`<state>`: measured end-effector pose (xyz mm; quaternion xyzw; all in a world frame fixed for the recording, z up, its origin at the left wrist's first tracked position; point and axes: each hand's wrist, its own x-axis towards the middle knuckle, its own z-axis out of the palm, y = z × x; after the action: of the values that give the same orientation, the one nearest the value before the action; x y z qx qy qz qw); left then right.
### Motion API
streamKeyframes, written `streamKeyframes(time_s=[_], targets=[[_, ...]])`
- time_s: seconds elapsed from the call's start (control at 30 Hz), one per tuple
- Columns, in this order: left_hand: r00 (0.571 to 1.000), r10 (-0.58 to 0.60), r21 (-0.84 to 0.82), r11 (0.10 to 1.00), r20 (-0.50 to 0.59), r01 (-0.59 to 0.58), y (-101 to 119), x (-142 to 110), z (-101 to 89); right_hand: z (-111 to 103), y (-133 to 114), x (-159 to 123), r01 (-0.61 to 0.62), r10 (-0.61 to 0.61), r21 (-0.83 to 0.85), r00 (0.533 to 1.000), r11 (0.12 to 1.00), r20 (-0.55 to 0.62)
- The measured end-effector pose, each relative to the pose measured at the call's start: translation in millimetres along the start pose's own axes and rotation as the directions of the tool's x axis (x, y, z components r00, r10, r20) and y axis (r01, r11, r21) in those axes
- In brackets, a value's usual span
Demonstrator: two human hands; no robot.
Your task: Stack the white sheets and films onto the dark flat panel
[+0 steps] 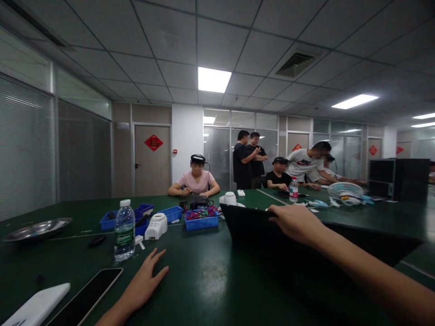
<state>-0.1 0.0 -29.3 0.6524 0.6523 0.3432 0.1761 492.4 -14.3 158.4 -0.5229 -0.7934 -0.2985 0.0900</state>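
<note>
Right hand (295,222): fingers clamped on the top edge of a big dark panel (265,231), tilted over the right side of the green table (204,276). Could be a laptop or a board; too dark to tell. Left hand (144,278): fingers spread apart, palm down, at or just above the surface; can't tell if touching.

Table is glossy green with light seam lines, ceiling light reflecting mid-surface. Near the left hand: black-screened phone (88,296), white flat item (39,305), upright water bottle (124,233). Beyond: white vented device (157,226), blue bin of coloured wires (202,221), more blue bins, metal tray (37,231) far left.

Room: office, grid ceiling with lit panels and a vent (295,64), glass partitions with blinds, doors with red signs. Person in pink (196,182) seated across; others seated and standing farther right.
</note>
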Motion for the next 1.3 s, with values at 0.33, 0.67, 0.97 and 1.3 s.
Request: streamKeyframes(time_s=[0.33,0.67,0.97,1.3], targets=[[1.0,-0.006,-0.151,0.989,0.009,0.007,-9.0,8.5,-10.7,26.5,-178.8,-59.6,0.52,-0.461,-0.015,0.743,0.854,-0.485],[0.996,0.073,0.102,0.992,0.048,-0.078,2.5,-5.7,-8.4,95.2,-151.7,-5.4,0.26,-0.268,0.324,0.963,0.91,-0.022],[0.99,0.063,0.293,0.951,0.127,-0.099,9.0,-8.9,-8.3,188.1,14.9,-9.3,-0.252,0.181,0.252,0.945,0.934,0.273],[0.974,0.089,0.344,0.926,0.207,-0.158,13.4,-15.5,-12.3,219.4,26.3,-12.3,-0.33,0.244,0.199,0.9,0.923,0.362]])
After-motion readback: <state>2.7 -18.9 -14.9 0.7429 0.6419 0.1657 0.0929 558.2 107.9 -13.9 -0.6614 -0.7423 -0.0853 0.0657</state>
